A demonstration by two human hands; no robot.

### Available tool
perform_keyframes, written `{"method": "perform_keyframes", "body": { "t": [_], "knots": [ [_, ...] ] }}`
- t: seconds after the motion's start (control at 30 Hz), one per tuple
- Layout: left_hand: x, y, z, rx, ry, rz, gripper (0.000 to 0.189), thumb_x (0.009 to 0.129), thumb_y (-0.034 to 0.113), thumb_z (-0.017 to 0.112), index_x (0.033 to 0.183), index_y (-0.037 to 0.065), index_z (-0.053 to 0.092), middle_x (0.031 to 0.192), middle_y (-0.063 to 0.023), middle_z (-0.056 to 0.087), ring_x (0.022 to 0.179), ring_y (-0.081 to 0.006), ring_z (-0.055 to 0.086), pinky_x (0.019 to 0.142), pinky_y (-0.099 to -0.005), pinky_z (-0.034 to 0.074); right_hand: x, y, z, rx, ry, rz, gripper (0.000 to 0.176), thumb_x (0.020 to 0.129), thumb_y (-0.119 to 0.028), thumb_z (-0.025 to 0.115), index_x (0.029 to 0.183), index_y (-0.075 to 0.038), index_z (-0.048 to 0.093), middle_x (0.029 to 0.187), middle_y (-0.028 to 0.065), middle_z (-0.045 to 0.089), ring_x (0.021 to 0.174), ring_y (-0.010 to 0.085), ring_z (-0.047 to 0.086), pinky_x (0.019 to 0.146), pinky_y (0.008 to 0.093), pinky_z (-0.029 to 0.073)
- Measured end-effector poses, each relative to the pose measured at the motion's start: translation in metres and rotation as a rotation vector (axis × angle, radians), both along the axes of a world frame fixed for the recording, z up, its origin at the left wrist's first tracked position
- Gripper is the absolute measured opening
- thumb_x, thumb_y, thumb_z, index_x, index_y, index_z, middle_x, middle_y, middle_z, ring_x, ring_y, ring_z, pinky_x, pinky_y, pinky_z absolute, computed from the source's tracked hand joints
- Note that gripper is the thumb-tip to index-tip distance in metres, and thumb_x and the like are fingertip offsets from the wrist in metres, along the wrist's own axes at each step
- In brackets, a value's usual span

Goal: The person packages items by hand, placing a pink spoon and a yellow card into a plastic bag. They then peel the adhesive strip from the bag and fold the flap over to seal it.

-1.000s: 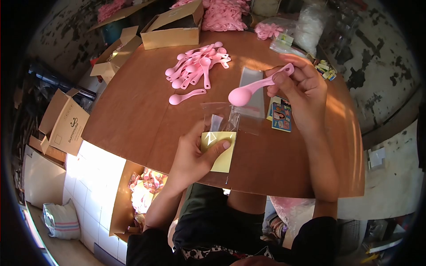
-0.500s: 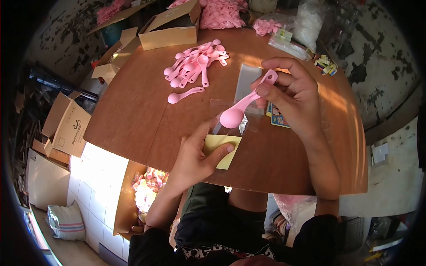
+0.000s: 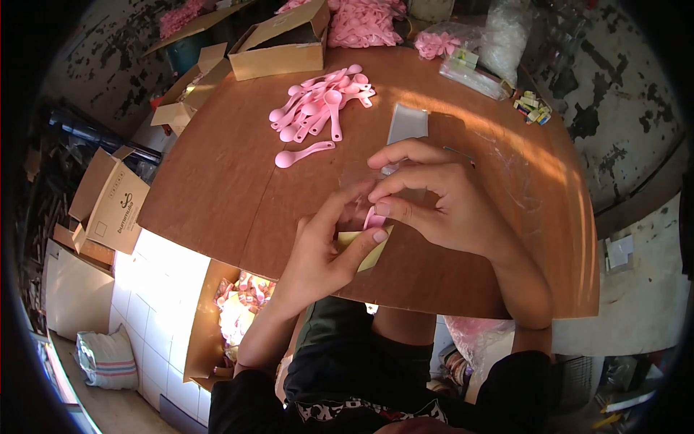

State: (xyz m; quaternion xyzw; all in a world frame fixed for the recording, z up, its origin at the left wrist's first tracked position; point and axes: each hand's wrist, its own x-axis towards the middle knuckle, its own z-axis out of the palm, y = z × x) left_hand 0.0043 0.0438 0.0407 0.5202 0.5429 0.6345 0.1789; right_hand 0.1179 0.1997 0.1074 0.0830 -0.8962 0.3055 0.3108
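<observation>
My left hand grips a clear plastic bag with a yellow card in it, thumb across the front. The thumb and index finger of my right hand pinch the handle end of a pink measuring spoon at the bag's mouth. Most of this spoon is hidden by the bag, card and fingers; its bowl points down toward the bag. Past my hands lies a single pink spoon, beside a pile of similar spoons.
A stack of clear sleeves lies beyond my right hand. An open cardboard box and a large bag of pink pieces stand at the far edge. Below the table's left edge, a carton holds packed pink items.
My right hand has come down and to the left with the spoon, bringing it from above the bag into its mouth. My left hand stays nearly in place.
</observation>
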Motion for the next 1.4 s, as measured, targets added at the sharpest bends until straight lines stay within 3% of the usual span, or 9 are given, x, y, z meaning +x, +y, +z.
{"method": "perform_keyframes", "body": {
  "t": [0.07,0.27,0.63,0.7,0.9,1.13,1.2,1.3,1.4],
  "knots": [
    [0.004,-0.004,0.008,-0.06,-0.05,-0.006,0.053,0.087,0.006,0.069,0.134,0.002,0.046,0.099,-0.0142,0.07,0.097,-0.0189,0.069,0.079,-0.029,0.053,0.003,-0.002,0.004,0.031,-0.036,-0.014,0.012,0.077,-0.004,0.075,0.088,-0.001,0.069,0.108,0.0114,0.064,0.097,0.0218,0.063,0.081,0.0295,0.05],
    [0.011,-0.016,0.023,-0.202,0.092,-0.032,0.055,0.087,0.001,0.064,0.137,0.002,0.041,0.102,-0.0169,0.067,0.097,-0.0242,0.07,0.079,-0.0317,0.055,0.005,-0.013,0.009,0.088,0.082,-0.169,0.013,0.074,-0.007,0.075,0.084,-0.005,0.067,0.092,0.0056,0.063,0.087,0.024,0.062,0.072,0.0365,0.051],
    [0.014,-0.016,0.022,-0.336,0.338,0.075,0.05,0.08,0.002,0.068,0.125,-0.006,0.048,0.085,-0.0193,0.068,0.081,-0.0337,0.07,0.069,-0.0364,0.055,0.011,-0.027,0.009,0.544,0.132,-0.24,0.015,0.068,-0.004,0.073,0.08,-0.003,0.065,0.083,0.0051,0.06,0.077,0.0231,0.06,0.066,0.0353,0.049],
    [0.012,-0.015,0.018,-0.238,0.462,0.054,0.057,0.083,0.006,0.062,0.133,-0.008,0.04,0.067,-0.0245,0.063,0.063,-0.0428,0.064,0.059,-0.0473,0.052,0.012,-0.029,0.007,0.601,0.13,-0.265,0.015,0.068,-0.003,0.072,0.08,-0.003,0.064,0.082,0.0053,0.059,0.077,0.0232,0.06,0.066,0.0357,0.049],
    [0.01,-0.011,0.017,-0.214,0.488,-0.021,0.057,0.083,0.008,0.062,0.133,-0.009,0.04,0.068,-0.024,0.063,0.061,-0.0419,0.064,0.057,-0.0465,0.051,0.003,-0.02,-0.009,0.62,0.206,-0.274,0.015,0.057,-0.012,0.065,0.068,-0.006,0.056,0.082,0.0053,0.054,0.077,0.0217,0.055,0.065,0.0352,0.045],
    [0.013,-0.018,0.022,-0.279,0.379,-0.073,0.053,0.085,0.008,0.063,0.133,-0.003,0.044,0.071,-0.0214,0.066,0.056,-0.0385,0.063,0.054,-0.044,0.05,0.004,-0.014,0.003,0.362,0.217,-0.194,0.017,0.052,-0.001,0.064,0.064,-0.006,0.053,0.069,0.0056,0.051,0.063,0.0238,0.055,0.054,0.0355,0.045],
    [0.011,-0.021,0.023,-0.3,0.382,-0.119,0.039,0.082,0.001,0.069,0.119,-0.002,0.056,0.087,-0.0155,0.071,0.083,-0.0271,0.072,0.065,-0.0317,0.056,0.009,-0.012,0.011,0.284,0.196,-0.173,0.017,0.053,0.002,0.064,0.064,-0.005,0.053,0.067,0.0058,0.051,0.061,0.024,0.055,0.053,0.0342,0.045],
    [0.016,-0.027,0.019,-0.282,0.355,-0.172,0.044,0.083,0.001,0.07,0.124,-0.001,0.055,0.091,-0.0142,0.072,0.086,-0.0234,0.072,0.065,-0.0296,0.056,0.023,0.0,0.031,0.095,0.129,-0.3,0.014,0.061,0.004,0.065,0.068,-0.003,0.056,0.07,0.0056,0.057,0.064,0.0173,0.058,0.057,0.0262,0.045],
    [0.02,-0.024,0.011,-0.135,0.176,-0.059,0.049,0.087,0.006,0.065,0.132,0.0,0.047,0.083,-0.0191,0.069,0.064,-0.0305,0.07,0.051,-0.0373,0.053,0.035,0.023,0.042,-0.144,0.206,-0.225,0.013,0.064,0.006,0.064,0.074,-0.003,0.062,0.074,0.0056,0.059,0.065,0.0148,0.058,0.06,0.0239,0.045]
  ]
}}
